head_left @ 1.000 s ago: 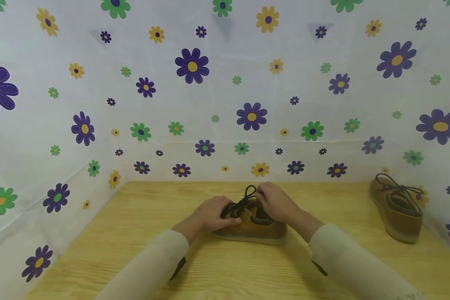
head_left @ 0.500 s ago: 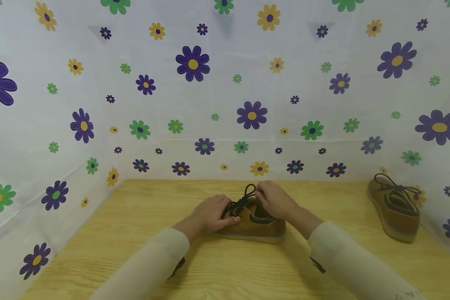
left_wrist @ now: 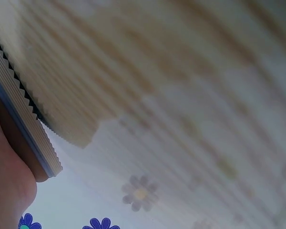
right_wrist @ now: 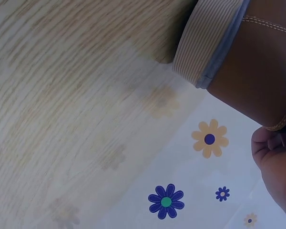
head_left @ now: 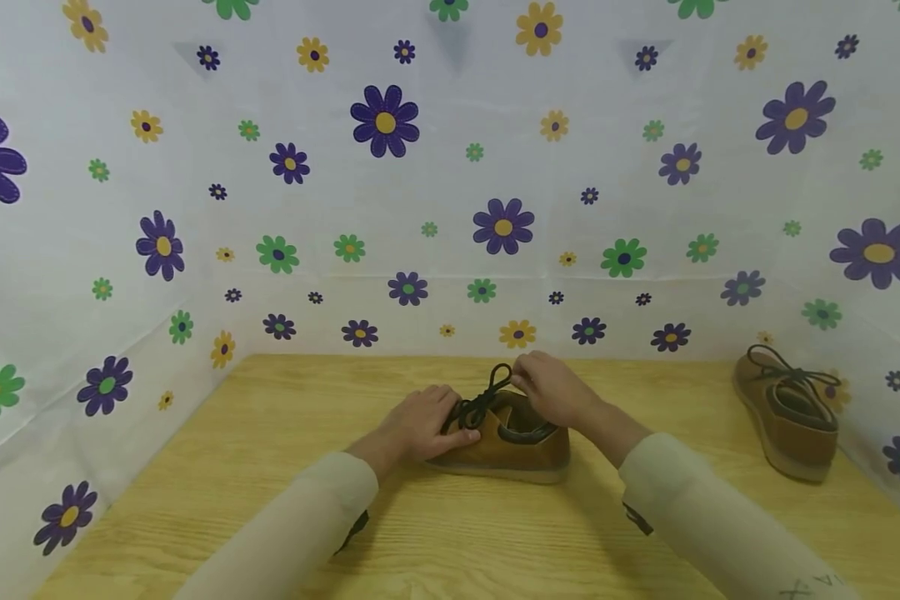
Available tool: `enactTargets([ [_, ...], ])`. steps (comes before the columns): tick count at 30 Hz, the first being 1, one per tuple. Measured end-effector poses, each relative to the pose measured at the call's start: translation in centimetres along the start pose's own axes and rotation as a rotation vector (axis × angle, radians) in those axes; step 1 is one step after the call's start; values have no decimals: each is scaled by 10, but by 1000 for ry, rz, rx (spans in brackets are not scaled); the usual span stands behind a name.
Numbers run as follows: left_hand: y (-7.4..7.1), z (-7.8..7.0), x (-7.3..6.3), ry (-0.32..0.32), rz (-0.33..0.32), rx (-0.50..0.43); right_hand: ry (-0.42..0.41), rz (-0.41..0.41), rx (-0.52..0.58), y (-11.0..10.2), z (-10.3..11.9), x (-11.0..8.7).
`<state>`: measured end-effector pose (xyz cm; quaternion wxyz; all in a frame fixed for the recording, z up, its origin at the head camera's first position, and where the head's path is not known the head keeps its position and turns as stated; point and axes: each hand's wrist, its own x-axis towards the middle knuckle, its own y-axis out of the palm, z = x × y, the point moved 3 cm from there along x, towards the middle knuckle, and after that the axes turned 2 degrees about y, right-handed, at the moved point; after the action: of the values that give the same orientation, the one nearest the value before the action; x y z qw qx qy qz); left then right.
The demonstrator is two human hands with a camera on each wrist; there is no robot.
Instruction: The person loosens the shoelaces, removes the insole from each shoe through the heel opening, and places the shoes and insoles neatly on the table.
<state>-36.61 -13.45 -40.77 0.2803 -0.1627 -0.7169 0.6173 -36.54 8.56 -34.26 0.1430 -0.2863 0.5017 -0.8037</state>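
Observation:
A brown shoe [head_left: 513, 457] with a pale sole stands upright on the wooden table, its toe to the left. My left hand [head_left: 418, 425] grips the toe end from above, thumb along the near side. Dark shoelaces [head_left: 478, 410] are tied over the tongue, one loop standing up. My right hand [head_left: 551, 392] is above the shoe's opening and pinches the lace beside that loop with curled fingers; its fingertips are partly hidden. In the left wrist view the ridged sole edge [left_wrist: 26, 102] shows beside the hand. The right wrist view shows the stitched heel [right_wrist: 255, 67].
A second brown shoe [head_left: 795, 417], its dark lace in a bow, stands at the table's right side, heel towards me. White sheeting [head_left: 435, 183] printed with flowers rises behind and along both sides of the wooden table [head_left: 450, 533].
My right hand has risen slightly, showing more of the shoe's opening. My left hand stays on the toe. The head view has shifted a little.

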Motion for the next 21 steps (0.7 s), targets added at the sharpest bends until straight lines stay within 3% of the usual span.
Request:
enactTargets([
  [10,1,0,-1,-4,-2,-16,-28,-19,-22,-1,-3,0],
  [21,0,1,0,-3,1,-29,-71,-101,-43,-6,-5,3],
])
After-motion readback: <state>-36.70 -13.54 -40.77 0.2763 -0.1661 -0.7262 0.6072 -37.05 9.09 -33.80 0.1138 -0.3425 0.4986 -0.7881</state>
